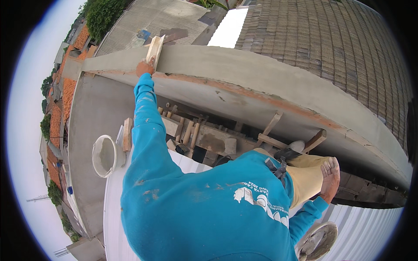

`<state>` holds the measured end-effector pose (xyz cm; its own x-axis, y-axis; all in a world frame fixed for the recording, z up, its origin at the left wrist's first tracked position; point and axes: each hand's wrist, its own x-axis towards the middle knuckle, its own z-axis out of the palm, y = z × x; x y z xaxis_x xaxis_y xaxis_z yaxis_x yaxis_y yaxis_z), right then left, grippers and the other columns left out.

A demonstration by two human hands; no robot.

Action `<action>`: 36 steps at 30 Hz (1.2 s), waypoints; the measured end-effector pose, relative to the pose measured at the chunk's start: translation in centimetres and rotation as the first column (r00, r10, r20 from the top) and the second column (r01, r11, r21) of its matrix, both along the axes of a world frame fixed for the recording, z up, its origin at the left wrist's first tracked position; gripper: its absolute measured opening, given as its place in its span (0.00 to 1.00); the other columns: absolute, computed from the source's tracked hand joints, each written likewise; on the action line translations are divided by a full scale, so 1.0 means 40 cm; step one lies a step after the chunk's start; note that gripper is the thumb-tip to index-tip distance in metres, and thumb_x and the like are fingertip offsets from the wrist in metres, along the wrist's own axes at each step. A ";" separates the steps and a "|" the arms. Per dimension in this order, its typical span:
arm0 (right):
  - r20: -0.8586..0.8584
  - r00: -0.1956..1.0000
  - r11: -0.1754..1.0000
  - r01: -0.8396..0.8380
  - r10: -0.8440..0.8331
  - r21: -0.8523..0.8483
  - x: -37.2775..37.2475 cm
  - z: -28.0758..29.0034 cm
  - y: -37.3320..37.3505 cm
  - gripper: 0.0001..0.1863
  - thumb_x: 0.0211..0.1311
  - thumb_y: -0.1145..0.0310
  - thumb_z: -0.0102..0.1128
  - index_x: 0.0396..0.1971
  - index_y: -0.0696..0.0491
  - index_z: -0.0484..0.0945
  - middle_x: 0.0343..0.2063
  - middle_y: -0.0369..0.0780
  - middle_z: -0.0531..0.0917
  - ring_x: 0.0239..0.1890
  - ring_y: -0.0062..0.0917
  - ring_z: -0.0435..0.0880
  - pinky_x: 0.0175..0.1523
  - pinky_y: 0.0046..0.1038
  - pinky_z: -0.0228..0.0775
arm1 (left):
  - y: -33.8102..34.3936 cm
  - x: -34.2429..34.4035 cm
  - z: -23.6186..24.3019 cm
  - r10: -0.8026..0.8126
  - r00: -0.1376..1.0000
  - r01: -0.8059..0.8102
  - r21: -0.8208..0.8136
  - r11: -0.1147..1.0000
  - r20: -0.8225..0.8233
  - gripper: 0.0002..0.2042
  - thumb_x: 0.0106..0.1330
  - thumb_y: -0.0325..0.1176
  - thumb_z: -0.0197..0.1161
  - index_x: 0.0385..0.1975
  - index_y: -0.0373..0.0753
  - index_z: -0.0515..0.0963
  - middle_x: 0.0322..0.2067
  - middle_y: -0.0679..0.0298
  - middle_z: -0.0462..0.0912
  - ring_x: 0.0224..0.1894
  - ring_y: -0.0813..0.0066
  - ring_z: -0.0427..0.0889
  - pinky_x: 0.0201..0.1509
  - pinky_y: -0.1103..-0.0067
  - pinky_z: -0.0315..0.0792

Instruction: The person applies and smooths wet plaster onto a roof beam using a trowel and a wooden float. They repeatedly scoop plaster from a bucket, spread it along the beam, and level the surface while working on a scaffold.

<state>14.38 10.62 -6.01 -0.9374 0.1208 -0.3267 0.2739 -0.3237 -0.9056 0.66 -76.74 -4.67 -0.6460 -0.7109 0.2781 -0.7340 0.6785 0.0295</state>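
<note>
My left hand (145, 68) grips a pale wooden board (154, 48) lying across the top of a grey rendered wall edge (200, 59). An exposed orange strip runs below that edge. My right hand (329, 177), its fingertips dusted white, rests against my khaki trouser knee (305, 187) with fingers loosely bent and nothing visible in it. A white bucket (112, 163) with grey residue stands left of my sleeve. Near my right arm, a round container (326, 230) holds grey mix and what looks like a tool.
Below the wall is a narrow gap with planks, short timbers (191, 135) and wooden braces (314, 142). White corrugated sheeting (357, 230) lies beneath me. Beyond the wall are a tiled roof (305, 39) and metal roofing (143, 21). Rooftops and trees drop away at the left.
</note>
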 end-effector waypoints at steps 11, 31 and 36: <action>0.034 0.999 0.999 0.037 -0.037 0.010 -0.004 0.020 -0.049 0.31 0.73 0.55 0.46 0.63 0.67 0.61 0.58 0.53 0.71 0.58 0.38 0.75 0.65 0.36 0.65 | 0.349 -0.014 -0.003 -0.114 0.990 0.121 0.086 0.989 -0.083 0.34 0.59 0.65 0.58 0.41 0.33 0.81 0.36 0.46 0.83 0.42 0.46 0.82 0.46 0.59 0.74; -0.115 0.986 0.991 0.113 -0.121 -0.070 0.060 0.021 -0.025 0.37 0.71 0.49 0.50 0.62 0.70 0.60 0.57 0.56 0.71 0.56 0.40 0.76 0.64 0.38 0.66 | 1.377 -0.065 0.029 -0.618 0.702 0.711 0.291 0.640 -0.353 0.22 0.61 0.50 0.64 0.34 0.31 0.76 0.35 0.49 0.80 0.39 0.49 0.80 0.43 0.61 0.73; -0.128 0.980 0.988 0.154 -0.151 0.014 0.070 0.069 -0.015 0.37 0.71 0.50 0.49 0.62 0.70 0.60 0.58 0.56 0.70 0.57 0.41 0.76 0.64 0.38 0.66 | 1.396 -0.052 0.093 -0.624 0.677 0.733 0.439 0.520 -0.390 0.23 0.60 0.49 0.66 0.38 0.30 0.77 0.38 0.49 0.80 0.43 0.50 0.80 0.46 0.61 0.73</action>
